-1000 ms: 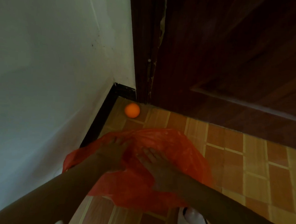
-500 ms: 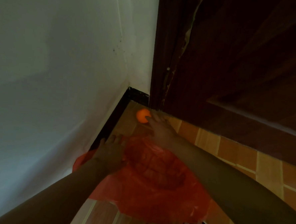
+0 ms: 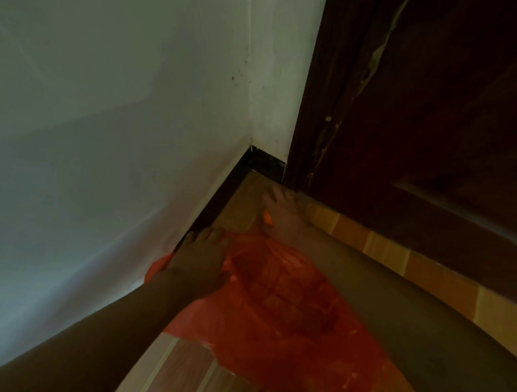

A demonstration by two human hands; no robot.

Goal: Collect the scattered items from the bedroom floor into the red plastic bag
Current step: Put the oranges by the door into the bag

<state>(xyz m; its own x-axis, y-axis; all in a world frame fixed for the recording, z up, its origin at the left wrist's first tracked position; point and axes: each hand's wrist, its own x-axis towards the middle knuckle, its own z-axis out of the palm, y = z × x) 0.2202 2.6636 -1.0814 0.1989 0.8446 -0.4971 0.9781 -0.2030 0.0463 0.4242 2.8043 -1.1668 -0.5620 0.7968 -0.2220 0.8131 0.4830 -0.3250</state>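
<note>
Right hand [image 3: 282, 211] is covering the orange ball [image 3: 267, 218] at the floor's [image 3: 445, 286] far corner, beside the dark door [image 3: 437, 116]; only a sliver is showing. Left hand [image 3: 200, 260] is gripping the red plastic bag's [image 3: 274, 312] edge along the white wall [image 3: 104, 125].

Your red plastic bag [image 3: 274, 312] fills the lower middle of the frame, thin and translucent, crumpled and spread over the tiled floor, its upper left edge against the dark skirting. Through its skin you can make out a darker, blurred shape inside, too dim to identify. The orange ball [image 3: 267, 218] shows only as a small bright sliver just above the bag's top edge, right of centre, near the corner by the door frame, mostly covered.
</note>
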